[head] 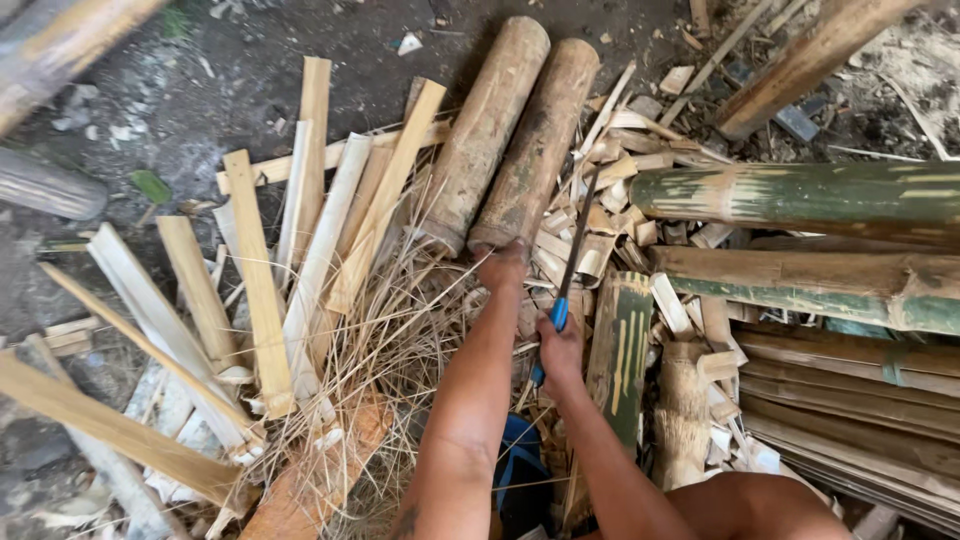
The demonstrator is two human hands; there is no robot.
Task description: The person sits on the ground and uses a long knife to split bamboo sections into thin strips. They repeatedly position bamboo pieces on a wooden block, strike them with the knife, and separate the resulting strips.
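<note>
My left hand (503, 266) grips the near end of a thick brown bamboo section (537, 140) that lies on the ground, angled away from me. A second, similar bamboo section (483, 130) lies just to its left, touching it. My right hand (560, 350) is closed around the blue handle of a long dark blade (578, 232). The blade points away from me and runs along the right side of the held section, above a heap of chips.
Split bamboo slats (258, 280) and dry fibres (400, 330) cover the ground at left. Green and brown bamboo poles (800, 195) lie across the right. A green-striped piece (620, 350) stands beside my right forearm. Dark soil shows at the top.
</note>
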